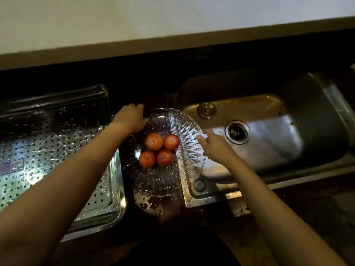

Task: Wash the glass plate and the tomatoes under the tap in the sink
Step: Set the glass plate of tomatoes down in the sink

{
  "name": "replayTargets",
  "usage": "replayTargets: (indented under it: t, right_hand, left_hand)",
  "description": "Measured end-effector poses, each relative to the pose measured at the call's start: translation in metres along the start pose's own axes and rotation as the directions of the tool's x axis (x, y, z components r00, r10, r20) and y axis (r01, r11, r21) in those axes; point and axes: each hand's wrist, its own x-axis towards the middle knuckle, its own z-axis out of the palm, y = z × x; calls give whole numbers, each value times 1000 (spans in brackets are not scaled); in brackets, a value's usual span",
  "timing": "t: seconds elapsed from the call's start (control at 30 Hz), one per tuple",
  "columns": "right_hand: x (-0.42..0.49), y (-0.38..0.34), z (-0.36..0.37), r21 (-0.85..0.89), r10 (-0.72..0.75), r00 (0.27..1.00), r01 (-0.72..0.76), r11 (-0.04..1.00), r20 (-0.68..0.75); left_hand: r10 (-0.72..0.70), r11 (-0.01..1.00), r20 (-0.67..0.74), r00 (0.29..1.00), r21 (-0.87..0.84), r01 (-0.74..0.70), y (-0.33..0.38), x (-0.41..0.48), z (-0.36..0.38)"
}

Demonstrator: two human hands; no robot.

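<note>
A glass plate (163, 181) sits at the centre of the frame, straddling the dark worktop (299, 214) and the left rim of the sink (311, 181), with four tomatoes (159, 150) clustered touching one another in its hollow middle. The left hand (130, 118) grips the plate's upper-left edge, fingers curled over the rim and thumb on the near side, so it pinches the glass. The right hand (215, 146) takes the right edge over the basin, thumb on top and the other fingers seemingly under the rim, though those are hidden. Holding opposite edges likely keeps the plate level, so the round tomatoes stay nested and do not roll out.

The basin fills the right of the frame, with a drain (237, 131) near its middle and a plug (207, 110) to the upper left of it. No tap or running water shows here. A perforated drain tray (57, 150), wet and shining, lies at the left.

Whether washing has begun is hard to say; the plate and worktop below it glisten, but that could be cut glass catching light. The two-handed hold suits carrying the load over the basin.
</note>
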Motion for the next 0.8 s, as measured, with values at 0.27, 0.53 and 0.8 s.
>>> replayTargets:
  t: [0.27,0.53,0.8]
  right_hand:
    - [-5,4,38,219,15,961,47,975,-276]
    - [-11,4,44,336,37,833,181,924,-552]
    - [-9,25,9,529,85,848,245,812,-523]
  left_hand:
    - [53,991,-13,999,122,-51,-4,0,4]
    - [105,993,-25,994,-54,-106,-1,1,11]
    - [153,951,-156,976,-245,-188,27,7,-11]
